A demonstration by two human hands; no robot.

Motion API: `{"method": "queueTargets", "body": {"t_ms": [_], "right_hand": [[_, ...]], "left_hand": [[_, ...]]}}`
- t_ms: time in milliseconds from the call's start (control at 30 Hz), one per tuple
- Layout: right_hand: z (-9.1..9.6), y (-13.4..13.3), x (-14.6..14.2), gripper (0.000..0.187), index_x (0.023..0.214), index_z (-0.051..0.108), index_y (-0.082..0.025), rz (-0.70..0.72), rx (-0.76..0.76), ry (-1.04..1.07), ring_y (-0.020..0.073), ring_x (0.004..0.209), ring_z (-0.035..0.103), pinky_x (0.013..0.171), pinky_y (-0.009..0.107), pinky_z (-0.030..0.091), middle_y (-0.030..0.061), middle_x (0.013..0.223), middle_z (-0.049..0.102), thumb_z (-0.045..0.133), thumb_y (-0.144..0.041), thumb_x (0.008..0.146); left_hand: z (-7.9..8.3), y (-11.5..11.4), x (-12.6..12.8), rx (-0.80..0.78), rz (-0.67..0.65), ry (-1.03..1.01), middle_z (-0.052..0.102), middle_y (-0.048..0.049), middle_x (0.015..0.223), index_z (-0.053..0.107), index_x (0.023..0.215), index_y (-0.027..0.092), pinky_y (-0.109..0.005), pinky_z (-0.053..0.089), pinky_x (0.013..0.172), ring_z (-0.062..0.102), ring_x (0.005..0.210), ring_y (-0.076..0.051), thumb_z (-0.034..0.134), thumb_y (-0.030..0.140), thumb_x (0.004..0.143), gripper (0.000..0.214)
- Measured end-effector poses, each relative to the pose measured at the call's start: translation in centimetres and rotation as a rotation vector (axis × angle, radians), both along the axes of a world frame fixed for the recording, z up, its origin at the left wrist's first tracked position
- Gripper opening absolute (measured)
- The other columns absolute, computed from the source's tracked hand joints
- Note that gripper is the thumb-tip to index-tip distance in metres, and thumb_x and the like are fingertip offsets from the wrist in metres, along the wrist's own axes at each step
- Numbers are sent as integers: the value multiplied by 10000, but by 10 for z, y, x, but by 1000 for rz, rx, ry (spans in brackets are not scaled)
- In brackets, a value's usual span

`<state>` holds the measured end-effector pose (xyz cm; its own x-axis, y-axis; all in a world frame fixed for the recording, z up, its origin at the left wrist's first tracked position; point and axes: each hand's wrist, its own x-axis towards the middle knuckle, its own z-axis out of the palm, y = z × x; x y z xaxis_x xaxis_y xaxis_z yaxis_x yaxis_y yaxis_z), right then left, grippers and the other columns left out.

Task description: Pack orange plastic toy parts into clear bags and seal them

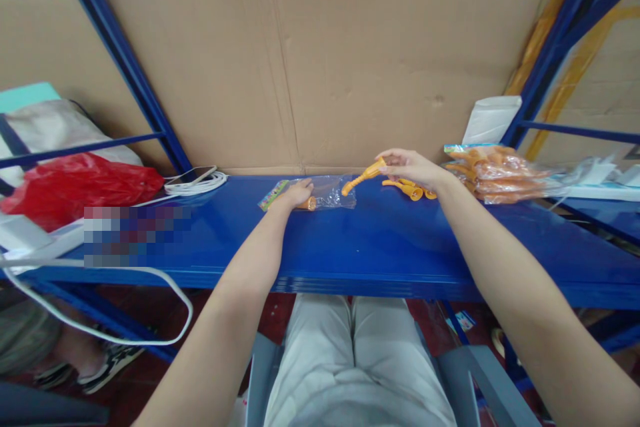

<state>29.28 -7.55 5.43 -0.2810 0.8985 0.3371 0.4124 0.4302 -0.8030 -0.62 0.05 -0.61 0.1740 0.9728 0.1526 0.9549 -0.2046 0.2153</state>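
My left hand (300, 193) is closed on a clear plastic bag (330, 195) with a colourful header at its left end. Part of an orange piece (312, 203) shows in the bag beside my fingers. In the grip of my right hand (400, 165) is an orange plastic horn-shaped toy (364, 177), pinched at its wider end. Its narrower tip slants down to the left, over the bag's right end; whether it touches the bag I cannot tell. Below my right wrist lie several loose orange toys (411, 191) of the same look.
Filled bags of orange toys (505, 177) are piled on the right of the blue table (360, 253). Cardboard (350, 60) walls the back. To the left are a red bag (85, 183), a coiled white cable (203, 181) and blue shelf posts. Another person's foot (107, 367) shows below left.
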Motion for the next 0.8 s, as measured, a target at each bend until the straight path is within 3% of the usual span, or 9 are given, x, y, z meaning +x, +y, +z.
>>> {"method": "queueTargets", "body": {"t_ms": [367, 800], "right_hand": [[-19, 8, -21, 277, 953, 605, -197, 30, -47, -45, 84, 581, 553, 488, 189, 440, -4, 762, 652, 715, -168, 701], [-36, 10, -46, 287, 977, 562, -169, -110, -134, -6, 107, 656, 600, 638, 258, 518, 25, 827, 661, 693, -101, 731]], "left_hand": [[3, -4, 3, -17, -89, 0, 361, -41, 1496, 395, 1439, 126, -219, 233, 1130, 319, 1393, -126, 233, 301, 930, 562], [0, -8, 23, -12, -251, -6, 372, -15, 1495, 406, 1432, 168, -252, 221, 1139, 334, 1390, -129, 176, 367, 939, 579]]}}
